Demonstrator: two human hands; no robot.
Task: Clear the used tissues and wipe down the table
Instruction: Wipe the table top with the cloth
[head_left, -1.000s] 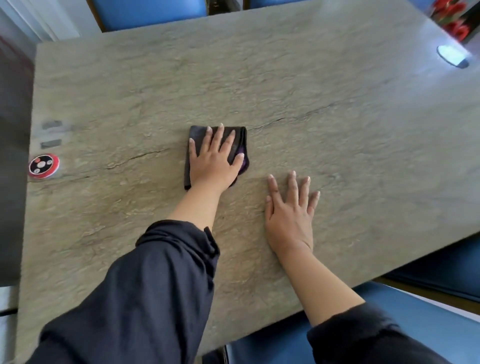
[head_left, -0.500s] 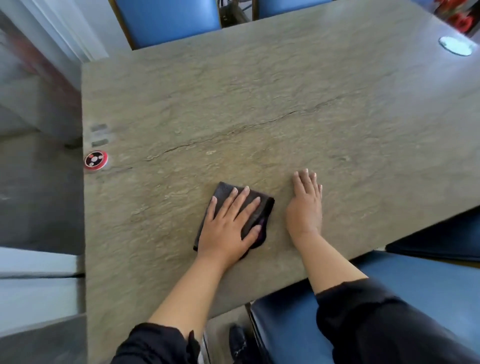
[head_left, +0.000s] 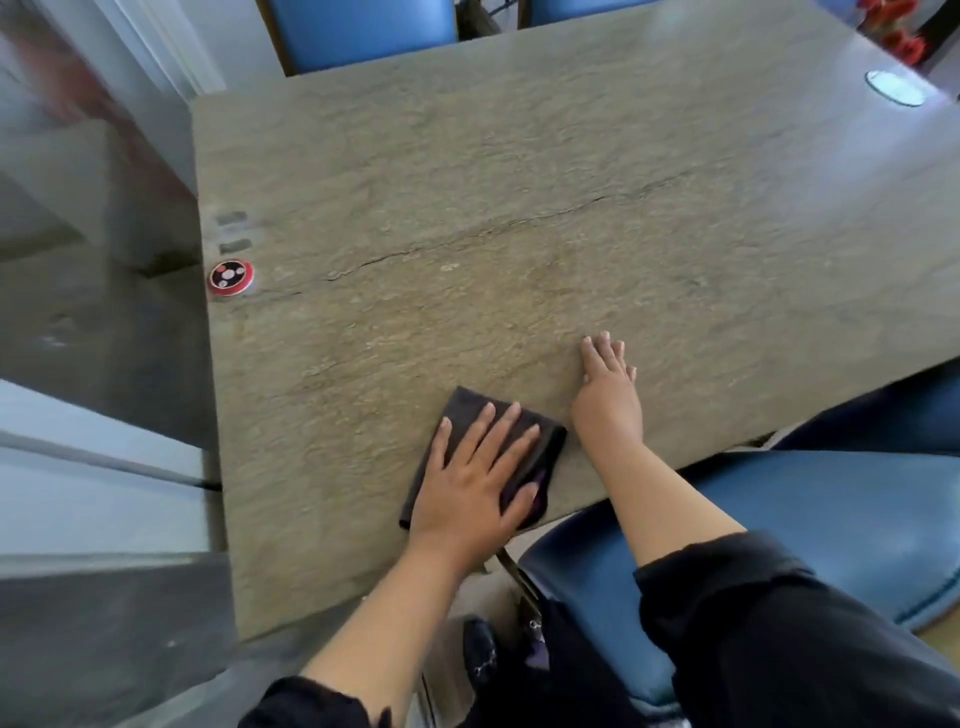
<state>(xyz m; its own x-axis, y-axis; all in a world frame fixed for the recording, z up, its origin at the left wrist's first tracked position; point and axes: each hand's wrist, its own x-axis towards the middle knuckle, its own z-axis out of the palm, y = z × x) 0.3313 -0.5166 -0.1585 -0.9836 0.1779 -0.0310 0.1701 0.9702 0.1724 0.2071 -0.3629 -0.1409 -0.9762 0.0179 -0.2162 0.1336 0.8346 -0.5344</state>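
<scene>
Our left hand (head_left: 467, 483) presses a dark cloth (head_left: 488, 447) flat at the desk's (head_left: 519, 208) lower edge, fingers spread; our right hand (head_left: 608, 395) rests just beside it, fingers straight together.

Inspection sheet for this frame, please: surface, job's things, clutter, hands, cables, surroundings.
Surface: stone-look table, a dark crack line across it.
Job's things: dark folded cloth flat near the near edge; no tissues seen.
Clutter: red round disc and two grey tabs by the left edge; pale round disc at the far right.
Hands: left hand pressed flat on the cloth; right hand flat on the table beside it.
Cables: nothing seen.
Surroundings: blue chairs at the far and near sides; red flowers far right.
</scene>
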